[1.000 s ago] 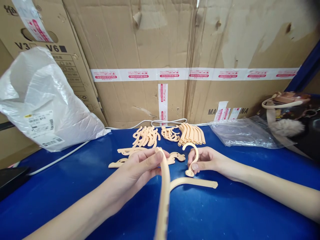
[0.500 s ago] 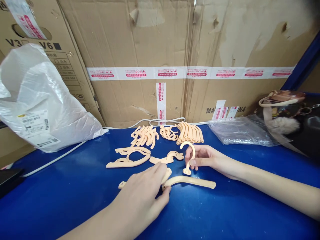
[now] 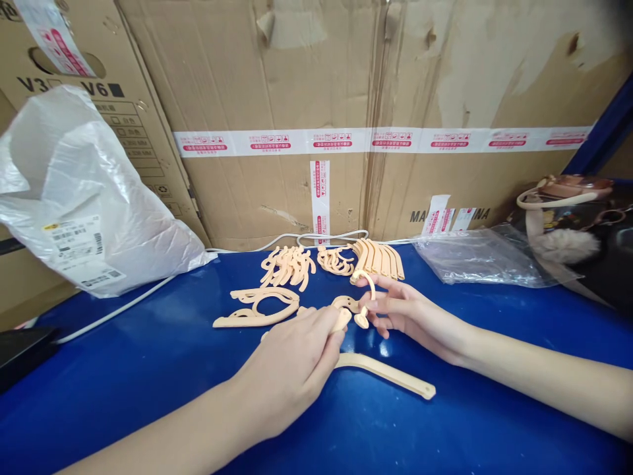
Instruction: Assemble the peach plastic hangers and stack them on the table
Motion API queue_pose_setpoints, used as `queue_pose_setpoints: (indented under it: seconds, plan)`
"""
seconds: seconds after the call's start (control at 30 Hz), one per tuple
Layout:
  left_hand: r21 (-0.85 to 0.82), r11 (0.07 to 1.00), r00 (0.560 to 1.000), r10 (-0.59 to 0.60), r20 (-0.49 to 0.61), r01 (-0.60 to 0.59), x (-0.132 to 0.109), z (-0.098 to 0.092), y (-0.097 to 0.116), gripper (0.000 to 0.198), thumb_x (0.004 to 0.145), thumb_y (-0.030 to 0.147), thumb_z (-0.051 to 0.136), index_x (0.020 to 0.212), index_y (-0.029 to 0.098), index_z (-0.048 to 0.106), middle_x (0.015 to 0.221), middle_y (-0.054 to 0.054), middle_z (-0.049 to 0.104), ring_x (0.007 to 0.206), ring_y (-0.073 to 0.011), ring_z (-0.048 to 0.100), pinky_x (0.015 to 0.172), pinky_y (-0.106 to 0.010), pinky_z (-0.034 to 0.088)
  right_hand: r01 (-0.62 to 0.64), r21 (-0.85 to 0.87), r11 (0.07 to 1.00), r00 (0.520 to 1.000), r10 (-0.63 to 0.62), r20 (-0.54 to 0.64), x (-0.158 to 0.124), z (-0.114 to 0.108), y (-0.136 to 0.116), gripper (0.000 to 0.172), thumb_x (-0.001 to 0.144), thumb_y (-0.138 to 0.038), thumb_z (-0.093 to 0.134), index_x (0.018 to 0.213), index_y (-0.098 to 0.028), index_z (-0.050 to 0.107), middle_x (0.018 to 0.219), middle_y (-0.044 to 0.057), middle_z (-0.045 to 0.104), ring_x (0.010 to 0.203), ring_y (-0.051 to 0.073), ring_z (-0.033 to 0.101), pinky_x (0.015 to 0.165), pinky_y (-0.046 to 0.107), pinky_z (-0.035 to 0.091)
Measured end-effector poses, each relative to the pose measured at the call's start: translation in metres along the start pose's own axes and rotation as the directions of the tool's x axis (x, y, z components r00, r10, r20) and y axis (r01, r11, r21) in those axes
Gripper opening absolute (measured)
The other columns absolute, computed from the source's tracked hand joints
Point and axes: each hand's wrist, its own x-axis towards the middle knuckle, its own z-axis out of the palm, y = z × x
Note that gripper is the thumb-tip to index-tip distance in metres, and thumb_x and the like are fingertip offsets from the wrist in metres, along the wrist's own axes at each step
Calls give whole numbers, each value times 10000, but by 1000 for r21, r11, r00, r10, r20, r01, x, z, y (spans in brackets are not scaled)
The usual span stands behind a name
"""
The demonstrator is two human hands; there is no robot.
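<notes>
My left hand is closed around a cream plastic hanger arm, whose rounded end sticks out past the thumb. Between the fingers of my right hand is a cream hanger hook, curl upward and its round base low. The base is close to the tip of the held arm; whether they touch I cannot tell. On the table below, a curved loose arm lies partly under my left hand. Another hanger piece shows behind the hands, largely covered. A folded hanger rests to the left.
At the back of the blue table lie piles of small curved parts, hooks and long arms. A clear plastic bag is at right, a white mailer bag at left. Cardboard boxes stand behind.
My left hand has lifted its arm off the table toward the hook, away from the loose arm. My right hand has shifted slightly up and left with the hook.
</notes>
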Motion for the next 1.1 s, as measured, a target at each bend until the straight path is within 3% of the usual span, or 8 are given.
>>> queue_pose_setpoints:
  seconds: [0.17, 0.37, 0.57, 0.67, 0.93, 1.1]
  plan:
    - [-35, 996, 997, 80, -18, -80, -1, 11, -7, 255, 1001, 253, 263, 1066, 197, 504, 1067, -74, 602, 980, -233, 550, 848, -389, 428, 2, 50, 999, 1000, -1, -24, 3, -2, 5, 420, 742, -223, 743, 1105, -193, 534, 819, 2, 588, 678, 104, 514, 549, 200, 442]
    - [-51, 998, 999, 41, 12, -40, -2, 11, -7, 250, 1000, 270, 272, 954, 194, 506, 930, -56, 608, 849, -219, 564, 751, -363, 449, -11, 37, 999, 1000, 11, -12, 2, -4, 5, 503, 749, -202, 743, 1184, -203, 489, 862, 4, 607, 658, 90, 527, 568, 207, 447]
    - [-74, 991, 994, 112, 2, -112, -4, 11, -8, 250, 1016, 260, 253, 1008, 192, 494, 1017, -59, 606, 949, -219, 548, 843, -375, 434, -10, 39, 999, 1000, 9, 23, 1, -4, 5, 602, 775, -208, 737, 1290, -263, 431, 864, -20, 615, 630, 72, 534, 586, 204, 447]
    - [-68, 990, 992, 123, 2, -123, -4, 12, -9, 263, 1021, 264, 253, 1018, 190, 506, 998, -54, 611, 924, -219, 555, 815, -370, 443, -22, 38, 999, 1000, 22, 9, 0, -4, 6, 625, 767, -224, 748, 1305, -257, 431, 894, -8, 625, 634, 75, 534, 596, 211, 451]
    - [47, 971, 962, 240, -127, -236, -4, 19, -14, 228, 1020, 236, 309, 1092, 187, 519, 1009, -63, 647, 922, -222, 601, 792, -359, 477, -16, -8, 1000, 999, 16, 31, 0, -2, 6, 627, 744, -237, 765, 1296, -257, 467, 819, -18, 615, 606, 77, 487, 568, 206, 404]
    - [21, 963, 940, 265, -216, -267, -6, 20, -17, 310, 1014, 256, 362, 1323, 233, 372, 1156, -62, 636, 1007, -195, 615, 849, -326, 484, 21, -63, 998, 997, -16, 79, 0, -3, 5, 623, 789, -257, 728, 1342, -301, 444, 808, -26, 608, 590, 73, 466, 561, 203, 388]
